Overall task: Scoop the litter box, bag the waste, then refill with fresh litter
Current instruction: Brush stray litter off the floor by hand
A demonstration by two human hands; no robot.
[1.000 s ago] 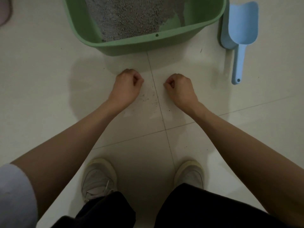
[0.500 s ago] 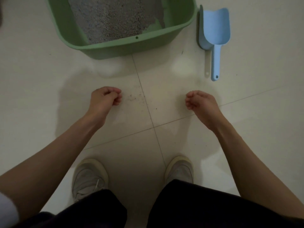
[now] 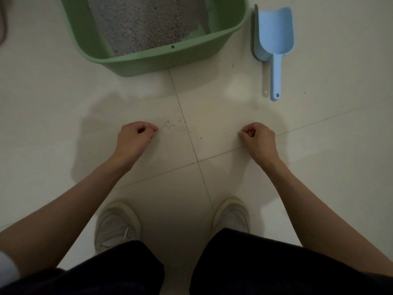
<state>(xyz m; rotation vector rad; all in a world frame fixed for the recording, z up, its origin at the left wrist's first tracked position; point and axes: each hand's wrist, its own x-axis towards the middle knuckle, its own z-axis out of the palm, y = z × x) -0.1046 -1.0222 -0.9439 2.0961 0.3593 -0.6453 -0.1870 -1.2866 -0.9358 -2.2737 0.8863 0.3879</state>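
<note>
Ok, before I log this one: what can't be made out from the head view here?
- Litter box: far part cut off by the top edge, so clumps or waste can't be judged.
- Left hand and right hand: curled fingers hide the palms; no object shows in either.
- Dark shape at the left edge: cropped, unidentifiable.
- Specks on the floor: too small to identify.
- No bag or fresh litter in view.

Pale tiled floor (image 3: pixel 319 167), grout lines crossing near centre. On it: green litter box (image 3: pixel 161 60) at top, blue scoop (image 3: pixel 275 39) just right of it, not touching. Scattered litter grains (image 3: pixel 172 124) by the grout line; two light shoes (image 3: pixel 116 226) at bottom.
</note>
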